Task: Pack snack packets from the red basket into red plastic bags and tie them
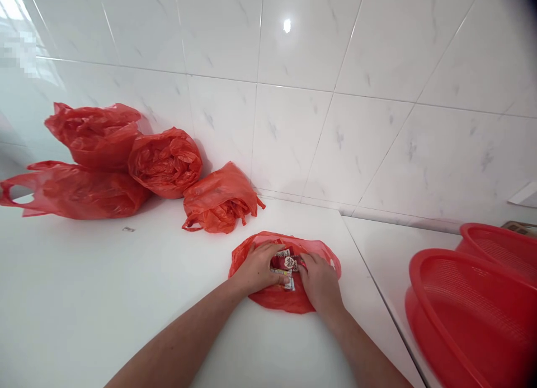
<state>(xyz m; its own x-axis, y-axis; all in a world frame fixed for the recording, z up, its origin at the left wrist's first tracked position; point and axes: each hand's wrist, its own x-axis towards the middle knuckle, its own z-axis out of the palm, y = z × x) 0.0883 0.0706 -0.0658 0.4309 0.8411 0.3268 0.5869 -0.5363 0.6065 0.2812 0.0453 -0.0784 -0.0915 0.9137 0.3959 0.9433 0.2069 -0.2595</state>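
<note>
Small printed packets [289, 263], in dark red, white and yellow wrappers with lettering, lie inside the open mouth of a crumpled, thin red plastic bag [279, 299]; that bag is our landmark. In the head view, it rests on a smooth white tabletop [146, 287], towards the front of us.

At the left side of the landmark, our bare left hand [260, 266] curves about the packets, partly open, its thumb and fingers apart and touching them. At the right side, our bare right hand [321, 279] has its fingers bent, with the tips at the packets' right end. We cannot tell whether either hand grips them firmly.

Just beyond the landmark and to its left sits a slumped red plastic bag with loose handles [222, 200]. Further left are a rounded red plastic bag with a gathered top [168, 163], a bulky red plastic bag by the wall [98, 133] and, in front of it, a long red plastic bag with a looped handle [88, 192]. A tiny flat scrap [128, 229] lies left of the landmark too.

Well to its right, past a dark seam, we see two red perforated plastic baskets [465, 315]. Behind everything rises a white, grey-veined tiled wall [293, 136]
</note>
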